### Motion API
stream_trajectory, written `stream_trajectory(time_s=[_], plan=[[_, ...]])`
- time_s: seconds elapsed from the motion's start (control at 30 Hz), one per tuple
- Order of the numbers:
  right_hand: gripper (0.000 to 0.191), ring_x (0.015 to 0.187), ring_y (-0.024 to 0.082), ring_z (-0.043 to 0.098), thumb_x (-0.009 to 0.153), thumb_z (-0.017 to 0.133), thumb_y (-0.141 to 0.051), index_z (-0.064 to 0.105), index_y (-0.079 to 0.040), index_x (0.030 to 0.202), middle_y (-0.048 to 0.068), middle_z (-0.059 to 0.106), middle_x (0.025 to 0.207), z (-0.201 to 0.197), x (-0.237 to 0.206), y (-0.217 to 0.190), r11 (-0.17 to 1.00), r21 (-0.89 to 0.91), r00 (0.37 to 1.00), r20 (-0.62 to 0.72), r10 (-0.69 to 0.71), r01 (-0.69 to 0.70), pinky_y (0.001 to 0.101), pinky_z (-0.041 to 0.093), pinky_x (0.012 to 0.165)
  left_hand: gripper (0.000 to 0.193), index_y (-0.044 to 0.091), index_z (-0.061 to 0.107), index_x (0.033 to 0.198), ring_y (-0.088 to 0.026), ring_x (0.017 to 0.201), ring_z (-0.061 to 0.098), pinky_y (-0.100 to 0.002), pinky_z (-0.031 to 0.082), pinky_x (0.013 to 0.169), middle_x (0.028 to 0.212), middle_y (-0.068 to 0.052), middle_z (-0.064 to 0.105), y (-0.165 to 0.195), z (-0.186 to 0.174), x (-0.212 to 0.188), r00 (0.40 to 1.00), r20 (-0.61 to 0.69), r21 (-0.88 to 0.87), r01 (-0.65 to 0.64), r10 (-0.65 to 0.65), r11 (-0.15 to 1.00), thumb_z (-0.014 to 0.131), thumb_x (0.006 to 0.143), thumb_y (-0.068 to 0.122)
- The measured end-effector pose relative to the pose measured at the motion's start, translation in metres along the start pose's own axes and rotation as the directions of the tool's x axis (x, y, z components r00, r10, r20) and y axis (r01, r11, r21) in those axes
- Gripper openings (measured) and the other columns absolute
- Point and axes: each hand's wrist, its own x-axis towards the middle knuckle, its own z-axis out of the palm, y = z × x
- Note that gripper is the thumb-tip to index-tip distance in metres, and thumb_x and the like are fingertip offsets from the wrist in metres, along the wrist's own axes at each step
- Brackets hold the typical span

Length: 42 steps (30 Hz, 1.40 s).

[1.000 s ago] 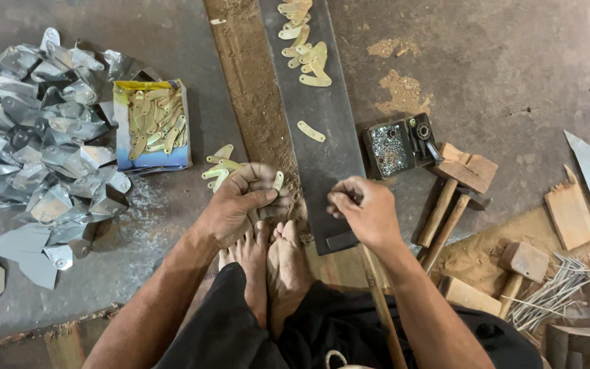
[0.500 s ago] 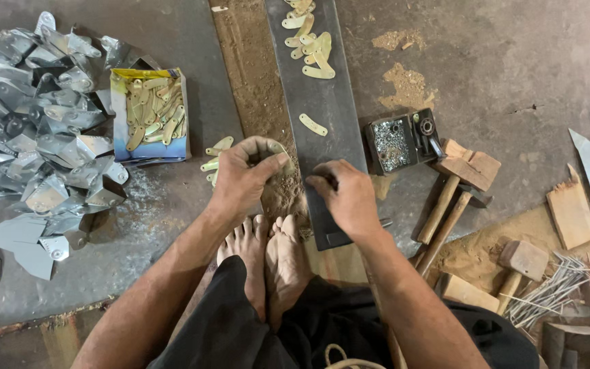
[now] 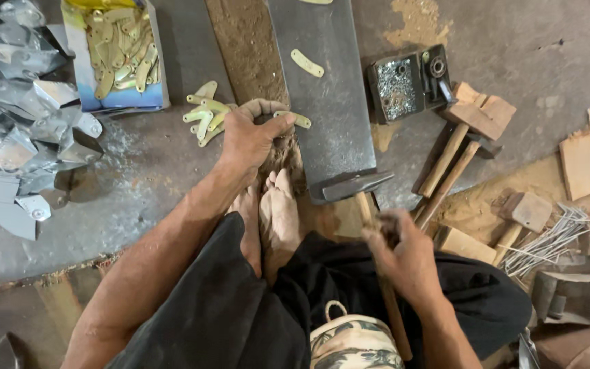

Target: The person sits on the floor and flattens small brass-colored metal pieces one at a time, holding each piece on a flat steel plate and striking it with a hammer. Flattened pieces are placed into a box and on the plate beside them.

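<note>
The hammer rests head-down on the end of the grey metal plate; the right hand is wrapped around its wooden handle; the left hand curls over a small brass piece just above the 2 bare feet; more brass pieces lie beside it, near a box of them.

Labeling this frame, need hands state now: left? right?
Left hand: closed over a small brass piece at the block.
Right hand: closed around the hammer handle.
</note>
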Motion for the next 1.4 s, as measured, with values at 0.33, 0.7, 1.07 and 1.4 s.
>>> stream_trajectory(time_s=[0.33,0.7,1.07,1.4], plan=[[0.040,0.058,0.031,0.065,0.081,0.081,-0.030,0.064,-0.002,0.104,0.020,0.068,0.070,0.009,-0.039,0.010,0.955,-0.144,0.963,0.039,0.268,-0.260,0.0402,0.053,0.060,0.017,-0.004,0.068,0.097,-0.010,0.064,0.067,-0.023,0.055,0.055,0.080,-0.007,0.073,-0.004,0.003,0.001,0.999,0.028,-0.055,-0.019,0.021,0.998,0.079,0.086,0.000],[0.020,0.060,0.018,0.055,0.096,0.066,-0.018,0.068,-0.002,0.107,0.015,0.061,0.071,-0.006,-0.022,-0.001,0.934,0.305,0.973,0.188,0.135,-0.188,0.0356,0.048,0.055,0.012,-0.001,0.071,0.092,-0.006,0.060,0.062,-0.021,0.051,0.053,0.074,-0.003,0.071,0.003,0.004,-0.004,0.992,-0.013,0.196,-0.119,0.123,0.973,0.080,0.086,0.003],[0.021,0.059,0.015,0.056,0.103,0.055,-0.017,0.063,0.000,0.113,0.009,0.060,0.070,-0.010,0.001,-0.033,0.994,0.080,0.995,-0.057,-0.076,0.081,0.0315,0.048,0.057,0.025,0.001,0.069,0.097,-0.009,0.064,0.066,-0.027,0.054,0.059,0.075,-0.003,0.072,-0.001,0.011,-0.002,0.950,-0.075,0.394,-0.250,0.302,0.885,0.084,0.080,0.012],[0.031,0.053,0.012,0.045,0.105,0.048,-0.028,0.061,-0.001,0.095,0.004,0.051,0.063,0.006,-0.019,0.020,0.929,0.245,0.960,0.119,0.255,-0.277,0.0314,0.041,0.048,0.016,0.008,0.067,0.104,-0.024,0.090,0.065,-0.041,0.054,0.076,0.096,-0.006,0.068,0.042,0.017,0.022,0.614,0.294,0.714,-0.651,0.733,0.258,0.080,0.099,0.016]])
